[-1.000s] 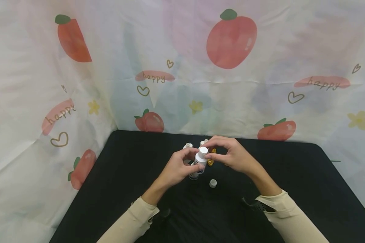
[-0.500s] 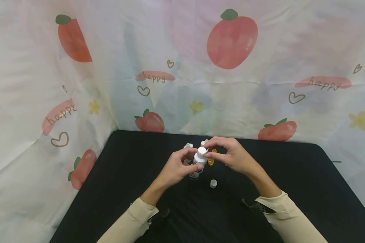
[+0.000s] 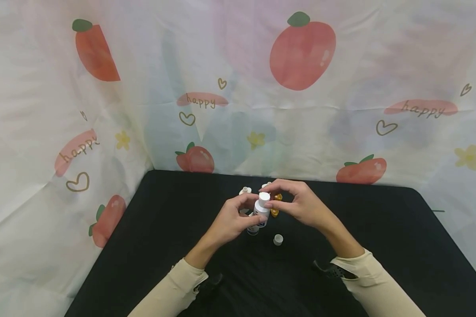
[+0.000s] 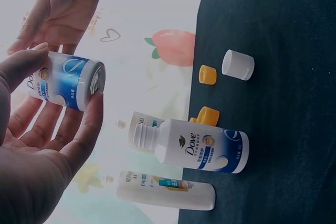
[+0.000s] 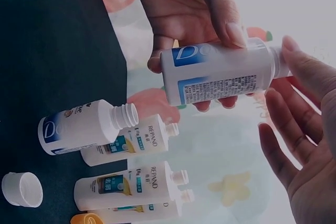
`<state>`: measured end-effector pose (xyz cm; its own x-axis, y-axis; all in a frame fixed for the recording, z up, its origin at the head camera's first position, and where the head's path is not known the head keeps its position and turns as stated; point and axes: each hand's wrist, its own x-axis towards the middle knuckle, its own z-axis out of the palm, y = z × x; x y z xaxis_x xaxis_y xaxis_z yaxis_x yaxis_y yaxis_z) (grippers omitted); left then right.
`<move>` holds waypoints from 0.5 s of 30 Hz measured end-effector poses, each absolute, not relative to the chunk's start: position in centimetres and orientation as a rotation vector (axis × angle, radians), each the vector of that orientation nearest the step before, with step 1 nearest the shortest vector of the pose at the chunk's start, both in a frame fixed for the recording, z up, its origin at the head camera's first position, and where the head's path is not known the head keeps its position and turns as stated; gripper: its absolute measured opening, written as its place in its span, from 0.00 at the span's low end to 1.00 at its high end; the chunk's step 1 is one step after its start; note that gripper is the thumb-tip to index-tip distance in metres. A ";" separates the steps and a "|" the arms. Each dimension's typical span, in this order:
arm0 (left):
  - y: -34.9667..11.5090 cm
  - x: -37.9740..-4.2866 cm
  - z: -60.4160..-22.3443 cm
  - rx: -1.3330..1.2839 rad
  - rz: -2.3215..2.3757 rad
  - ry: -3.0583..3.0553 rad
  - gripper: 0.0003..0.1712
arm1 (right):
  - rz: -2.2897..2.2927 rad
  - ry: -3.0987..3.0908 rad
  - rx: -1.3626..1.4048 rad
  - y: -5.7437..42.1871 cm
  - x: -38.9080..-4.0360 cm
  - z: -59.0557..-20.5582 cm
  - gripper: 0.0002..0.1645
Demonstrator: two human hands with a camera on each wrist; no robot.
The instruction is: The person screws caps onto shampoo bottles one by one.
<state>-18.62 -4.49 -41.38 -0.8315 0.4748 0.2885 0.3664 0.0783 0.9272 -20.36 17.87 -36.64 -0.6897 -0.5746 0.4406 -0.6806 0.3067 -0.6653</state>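
A small white and blue Dove bottle (image 5: pixel 210 74) is held up off the table by my left hand (image 4: pixel 44 145), thumb on one side and fingers on the other. At its top, the thumb and fingers of my right hand (image 3: pixel 297 200) pinch the white cap (image 3: pixel 264 198). The right hand's other fingers spread loosely beside it in the right wrist view. A second Dove bottle (image 4: pixel 205 146) stands uncapped on the table below, its threaded neck bare. Nearby on the cloth lies a loose white cap (image 3: pixel 278 239), hollow side up.
Several white REPAND bottles (image 5: pixel 126 187) without caps stand behind the uncapped Dove bottle. Orange-yellow caps (image 4: pixel 207 75) lie among them on the black table (image 3: pixel 174 211). A printed fabric curtain (image 3: pixel 238 123) rises along the table's back and left edges.
My right fingers have shifted slightly around the cap, and the held bottle has moved only a little. My left hand keeps its grip; the things on the table stay put.
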 end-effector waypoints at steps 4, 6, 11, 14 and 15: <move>-4.4 -18.6 -41.4 0.879 1.888 2.243 0.25 | 1.338 -2.420 1.193 17.8 -20.4 -36.7 0.21; -4.3 -18.6 -41.5 0.879 1.890 2.240 0.25 | 1.347 -2.410 1.201 17.7 -20.4 -36.7 0.20; -4.1 -18.4 -41.6 0.874 1.910 2.210 0.25 | 1.348 -2.397 1.216 17.7 -20.5 -36.9 0.19; -4.0 -18.3 -41.6 0.870 1.921 2.205 0.24 | 1.356 -2.407 1.204 17.6 -20.5 -36.8 0.18; -4.0 -18.3 -41.5 0.870 1.922 2.211 0.24 | 1.358 -2.414 1.195 17.6 -20.5 -36.8 0.18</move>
<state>-18.26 -3.97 -41.53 -0.8346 0.4649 0.2956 0.3575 0.0488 0.9326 -20.48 17.61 -36.82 -0.6794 -0.5757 0.4550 -0.6877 0.2834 -0.6684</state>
